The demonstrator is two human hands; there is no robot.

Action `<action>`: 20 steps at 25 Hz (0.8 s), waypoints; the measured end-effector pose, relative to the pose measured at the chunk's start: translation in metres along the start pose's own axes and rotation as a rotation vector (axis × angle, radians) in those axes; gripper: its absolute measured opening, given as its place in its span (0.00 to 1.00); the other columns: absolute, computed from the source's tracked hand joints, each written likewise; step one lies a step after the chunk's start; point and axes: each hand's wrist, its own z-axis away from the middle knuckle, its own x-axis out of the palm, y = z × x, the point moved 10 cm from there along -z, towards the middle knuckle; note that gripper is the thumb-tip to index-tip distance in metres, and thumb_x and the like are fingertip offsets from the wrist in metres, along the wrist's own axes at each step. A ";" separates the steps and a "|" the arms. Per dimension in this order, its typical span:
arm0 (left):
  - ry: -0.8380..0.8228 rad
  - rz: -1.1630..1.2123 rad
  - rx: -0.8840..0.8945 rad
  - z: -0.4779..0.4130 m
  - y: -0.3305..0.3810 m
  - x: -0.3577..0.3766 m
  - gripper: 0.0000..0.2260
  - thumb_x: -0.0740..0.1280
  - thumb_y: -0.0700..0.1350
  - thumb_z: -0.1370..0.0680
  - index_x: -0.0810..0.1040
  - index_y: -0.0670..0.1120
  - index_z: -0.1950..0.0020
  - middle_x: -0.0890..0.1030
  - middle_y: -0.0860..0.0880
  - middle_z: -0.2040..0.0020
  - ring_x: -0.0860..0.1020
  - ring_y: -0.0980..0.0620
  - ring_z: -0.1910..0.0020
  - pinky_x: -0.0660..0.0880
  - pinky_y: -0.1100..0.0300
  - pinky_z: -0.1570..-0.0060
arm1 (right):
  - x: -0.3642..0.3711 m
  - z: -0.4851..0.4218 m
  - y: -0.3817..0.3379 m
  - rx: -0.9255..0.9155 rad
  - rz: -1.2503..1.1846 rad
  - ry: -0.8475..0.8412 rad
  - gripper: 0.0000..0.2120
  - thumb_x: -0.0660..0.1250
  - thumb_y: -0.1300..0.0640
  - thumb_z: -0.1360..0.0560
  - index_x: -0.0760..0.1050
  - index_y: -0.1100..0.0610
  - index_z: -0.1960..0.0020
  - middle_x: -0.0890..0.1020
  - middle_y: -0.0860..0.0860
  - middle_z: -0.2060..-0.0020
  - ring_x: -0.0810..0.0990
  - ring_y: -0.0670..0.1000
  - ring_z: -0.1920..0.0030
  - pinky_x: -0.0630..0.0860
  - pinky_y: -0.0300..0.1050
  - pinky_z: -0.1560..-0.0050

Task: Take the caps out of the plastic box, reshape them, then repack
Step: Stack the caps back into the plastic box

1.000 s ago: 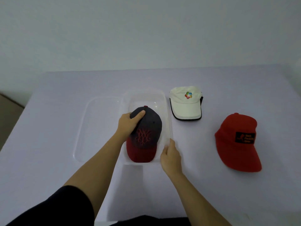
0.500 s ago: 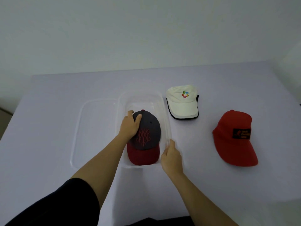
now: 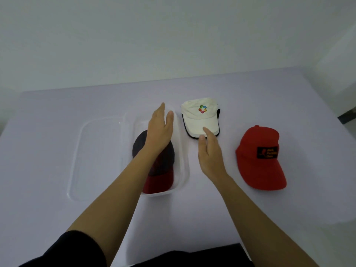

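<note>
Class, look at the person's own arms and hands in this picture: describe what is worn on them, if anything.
Both hands are bare: the left hand and the right hand show no gloves, rings or watch. A black sleeve covers the left upper arm and ends near the elbow. Both forearms are uncovered, and no sleeve is in view on the right arm.

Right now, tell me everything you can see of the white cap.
The white cap looks like cream fabric, with a multicoloured logo on its front panel and dark trim along the brim's edge. It lies crown up on the table, just right of the clear plastic box, brim pointing toward the person. The right hand reaches its brim's near edge with open fingers; contact is unclear.
</note>
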 end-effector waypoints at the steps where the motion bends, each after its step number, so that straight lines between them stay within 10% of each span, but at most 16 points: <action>1: -0.015 0.035 -0.004 0.003 0.011 0.014 0.23 0.53 0.49 0.17 0.56 0.42 0.24 0.60 0.46 0.24 0.59 0.51 0.25 0.54 0.62 0.30 | -0.019 -0.005 -0.001 -0.040 -0.010 0.040 0.21 0.52 0.52 0.19 0.60 0.56 0.27 0.67 0.51 0.29 0.64 0.41 0.33 0.58 0.29 0.38; 8: -0.370 0.170 -0.190 0.031 0.051 0.171 0.31 0.62 0.58 0.23 0.58 0.47 0.24 0.63 0.50 0.25 0.63 0.52 0.27 0.60 0.59 0.31 | -0.185 -0.055 0.079 -0.049 0.095 0.187 0.26 0.63 0.51 0.25 0.65 0.60 0.31 0.69 0.55 0.32 0.66 0.49 0.32 0.58 0.32 0.35; 15: -0.669 0.279 -0.409 0.044 0.037 0.290 0.40 0.76 0.55 0.33 0.61 0.49 0.26 0.70 0.50 0.29 0.71 0.52 0.34 0.71 0.54 0.35 | -0.188 -0.092 0.189 0.255 0.126 -0.503 0.58 0.80 0.49 0.41 0.46 0.49 0.24 0.61 0.49 0.29 0.63 0.50 0.30 0.64 0.44 0.36; 20: -0.697 0.372 -0.504 0.040 0.033 0.310 0.32 0.76 0.42 0.33 0.67 0.53 0.33 0.78 0.51 0.39 0.78 0.52 0.43 0.77 0.57 0.51 | -0.179 -0.100 0.200 0.212 0.136 -0.541 0.43 0.83 0.54 0.46 0.65 0.48 0.37 0.76 0.44 0.46 0.77 0.48 0.44 0.74 0.37 0.53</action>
